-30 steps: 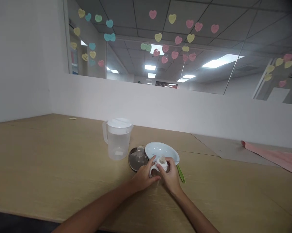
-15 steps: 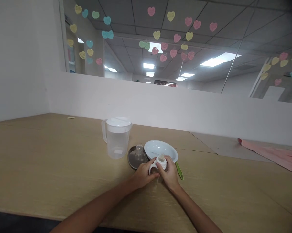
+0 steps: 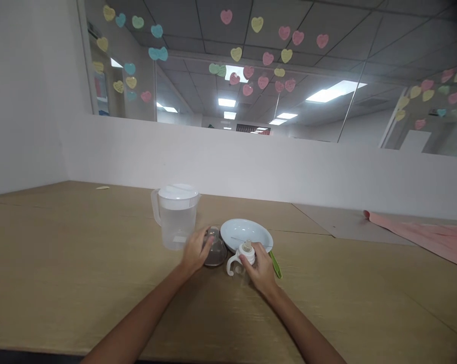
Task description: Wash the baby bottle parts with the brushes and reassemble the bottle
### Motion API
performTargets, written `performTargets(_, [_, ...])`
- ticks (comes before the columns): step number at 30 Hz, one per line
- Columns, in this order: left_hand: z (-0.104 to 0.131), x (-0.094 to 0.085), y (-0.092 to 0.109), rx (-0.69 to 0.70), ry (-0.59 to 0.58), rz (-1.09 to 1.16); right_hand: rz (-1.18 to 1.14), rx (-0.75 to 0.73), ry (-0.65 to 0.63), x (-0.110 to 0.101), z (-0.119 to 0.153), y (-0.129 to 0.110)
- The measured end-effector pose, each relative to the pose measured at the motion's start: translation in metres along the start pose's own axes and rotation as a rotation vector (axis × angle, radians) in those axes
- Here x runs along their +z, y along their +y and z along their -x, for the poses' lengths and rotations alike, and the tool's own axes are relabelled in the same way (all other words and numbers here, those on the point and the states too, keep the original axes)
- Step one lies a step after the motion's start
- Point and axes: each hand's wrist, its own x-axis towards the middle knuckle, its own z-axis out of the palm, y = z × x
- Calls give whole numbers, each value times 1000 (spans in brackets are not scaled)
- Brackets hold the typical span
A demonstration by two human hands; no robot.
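Table (image 3: 99, 283): It is big and tan, and its near edge is cut off by the bottom of the view.
Pink cloth (image 3: 425, 241): It lies far to the right, and the side of the view cuts some of it off.
Jug (image 3: 178, 222): It stands upright, lid on, behind the left hand (image 3: 195, 253).
White bowl (image 3: 247, 230): It sits just behind the bottle (image 3: 247, 253). A thin grey line crosses inside it, and I can't tell what that is.
Dark dish (image 3: 216, 259): It is left of the bottle, with its left side hidden by fingers.
Left hand: This is the big change. It has let go of the bottle and gone over to the clear cap (image 3: 214, 233). Its fingers curve around the cap, but I can't tell if they pinch it.
Right hand (image 3: 261, 268): It keeps its grip on the bottle, thumb in front. So now this hand holds the bottle all alone.
Bottle: It is in front of the bowl. The see-through bottom is hard to make out. One white handle shows; the right side is hidden.
Clear cap: It is at the dark dish, partly covered by the left thumb. I can't tell if it is lifted.
Green handle (image 3: 276, 265): It pokes out by the bowl, right of the right hand.
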Motion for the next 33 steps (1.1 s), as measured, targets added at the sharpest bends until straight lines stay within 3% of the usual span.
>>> performTargets(2, [-3,2,-11,-17,-44,-29,7,-4,5,-1,-1,-1])
performTargets(7, [-2,11,-30,130,-269,25,25,-19,12,-2,0,0])
performTargets(14, [-4,11,-34,156,-358,-80,19,-27,16,-2,0,-1])
performTargets(23, [-5,-3,-11,180,-266,-245,40,-24,2,-3,0,-1])
performTargets(29, [-6,5,-12,-35,-237,-4,40,-30,-8,-4,0,1])
performTargets(31, [-8,6,-6,-130,-134,83,39,-35,-9,-4,0,2])
performTargets(33, [-12,4,7,-186,39,184,32,-16,-4,-3,0,3])
